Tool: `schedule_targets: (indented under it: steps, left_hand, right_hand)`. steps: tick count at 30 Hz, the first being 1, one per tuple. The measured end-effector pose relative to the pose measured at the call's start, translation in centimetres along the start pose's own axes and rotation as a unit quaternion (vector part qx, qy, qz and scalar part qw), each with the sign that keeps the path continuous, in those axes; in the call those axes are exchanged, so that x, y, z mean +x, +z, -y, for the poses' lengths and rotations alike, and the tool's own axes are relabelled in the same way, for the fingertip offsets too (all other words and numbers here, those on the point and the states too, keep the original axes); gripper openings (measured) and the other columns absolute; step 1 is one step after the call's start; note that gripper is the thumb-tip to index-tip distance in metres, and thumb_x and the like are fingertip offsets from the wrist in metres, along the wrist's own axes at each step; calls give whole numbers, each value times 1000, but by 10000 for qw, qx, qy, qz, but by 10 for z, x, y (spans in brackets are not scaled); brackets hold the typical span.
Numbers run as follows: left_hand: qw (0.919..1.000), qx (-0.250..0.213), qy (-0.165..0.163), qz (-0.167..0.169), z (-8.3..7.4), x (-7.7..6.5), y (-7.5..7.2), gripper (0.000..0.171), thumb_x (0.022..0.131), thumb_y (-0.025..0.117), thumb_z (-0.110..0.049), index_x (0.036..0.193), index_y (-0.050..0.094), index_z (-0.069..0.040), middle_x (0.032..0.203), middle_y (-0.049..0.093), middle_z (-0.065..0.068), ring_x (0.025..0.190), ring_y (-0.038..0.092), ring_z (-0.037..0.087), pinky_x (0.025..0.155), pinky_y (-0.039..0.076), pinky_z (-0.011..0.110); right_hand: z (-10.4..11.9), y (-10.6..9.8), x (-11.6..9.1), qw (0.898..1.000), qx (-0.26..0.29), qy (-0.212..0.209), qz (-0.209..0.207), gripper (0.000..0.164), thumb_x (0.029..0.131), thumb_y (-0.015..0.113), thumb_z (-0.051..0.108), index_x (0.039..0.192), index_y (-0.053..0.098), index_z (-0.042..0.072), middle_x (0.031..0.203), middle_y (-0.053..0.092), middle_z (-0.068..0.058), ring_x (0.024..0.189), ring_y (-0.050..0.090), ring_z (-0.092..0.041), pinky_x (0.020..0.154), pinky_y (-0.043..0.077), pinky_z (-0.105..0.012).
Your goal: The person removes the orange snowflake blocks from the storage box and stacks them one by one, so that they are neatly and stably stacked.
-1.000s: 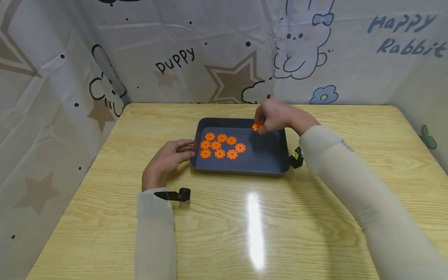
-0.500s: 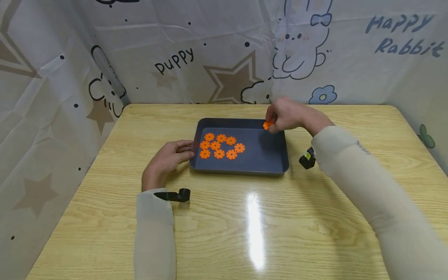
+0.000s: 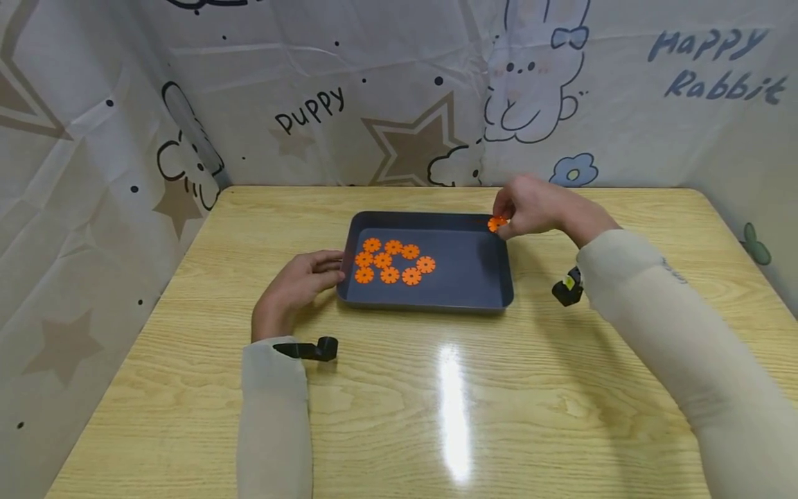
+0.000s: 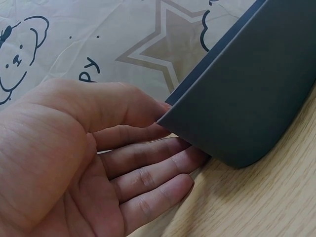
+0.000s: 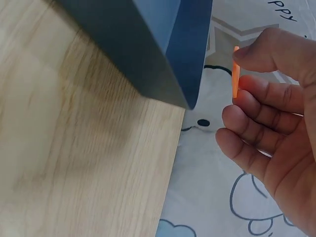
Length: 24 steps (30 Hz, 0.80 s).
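In the head view, my right hand (image 3: 530, 206) pinches an orange notched plastic disc (image 3: 497, 224) above the tray's far right corner. The right wrist view shows this disc (image 5: 236, 72) edge-on between thumb and fingertips, apart from the tray wall. A shallow dark grey tray (image 3: 461, 294) lies on the table. Several matching orange discs (image 3: 382, 260) lie flat in its left half. At the tray's left side rests my left hand (image 3: 298, 281), its fingers fairly straight. In the left wrist view, its thumb and fingertips (image 4: 185, 183) touch or nearly touch the tray's outer wall (image 4: 247, 98).
The tray sits toward the back of a light wooden table (image 3: 386, 388). Behind it and on the left hangs a printed cloth (image 3: 249, 62) with stars and cartoon animals. Black wrist cameras, left (image 3: 325, 348) and right (image 3: 567, 287), stick out from the sleeves.
My right hand has moved to the right with the pinched disc, from over the tray to its far right corner. The left hand and the discs in the tray have stayed put.
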<state>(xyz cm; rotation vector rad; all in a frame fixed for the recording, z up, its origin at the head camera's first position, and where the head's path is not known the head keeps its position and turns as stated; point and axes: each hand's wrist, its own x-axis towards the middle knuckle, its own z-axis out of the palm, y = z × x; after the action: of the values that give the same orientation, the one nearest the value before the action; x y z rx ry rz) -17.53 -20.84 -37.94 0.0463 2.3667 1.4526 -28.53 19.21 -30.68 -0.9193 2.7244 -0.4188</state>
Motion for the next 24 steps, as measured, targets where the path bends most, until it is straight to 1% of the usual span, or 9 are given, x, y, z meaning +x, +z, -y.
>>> schedule_targets:
  steps: [3,9,12,15,17,21,24]
  left_hand:
    - [10000,-73,-43,17,1,0,0,47,104,58,-19,149,49,-12,148,48,8,135,43,24,111,35,45]
    - [9999,-113,-13,36,1,-1,0,47,104,57,-19,149,49,-11,148,49,8,134,44,24,111,35,44]
    - [10000,-52,38,33,1,-1,-2,47,104,58,-20,149,49,-12,148,49,8,134,44,24,111,35,45]
    - [10000,-49,35,24,1,-1,-3,47,103,58,-20,149,49,-12,148,48,8,134,44,25,111,35,45]
    - [9999,73,80,11,0,-1,-3,48,104,58,-20,149,48,-11,149,47,9,134,44,25,110,36,45]
    - [9996,258,131,-6,-1,-1,-2,48,104,58,-20,149,48,-11,148,48,9,134,45,26,110,36,45]
    - [9993,323,175,-9,0,-1,-1,48,104,57,-20,149,48,-10,147,49,9,133,46,26,110,37,45]
  right_hand:
    - [-3,0,-5,10000,25,-17,-54,23,76,80,12,94,74,-1,86,71,-7,77,64,-21,74,56,-41]
    - [-9,2,-12,9998,11,16,-174,24,77,78,12,95,74,-3,87,71,-9,78,65,-21,75,56,-42]
    - [-10,3,-14,9996,-43,-13,-264,23,76,78,13,93,75,-2,85,71,-7,76,64,-20,73,55,-41]
    - [-10,4,-15,9996,-64,-29,-266,23,76,78,12,94,75,-1,85,71,-7,77,65,-19,73,56,-40]
    - [-7,4,-13,9998,-40,-32,-203,23,77,79,12,95,75,-2,87,71,-8,79,65,-21,75,56,-41]
    - [1,6,-6,9999,50,-50,96,26,80,79,11,101,74,-3,94,72,-12,84,67,-24,78,56,-44]
    - [6,8,1,9995,30,-73,313,27,81,78,12,103,74,-3,96,72,-12,87,68,-25,80,56,-45]
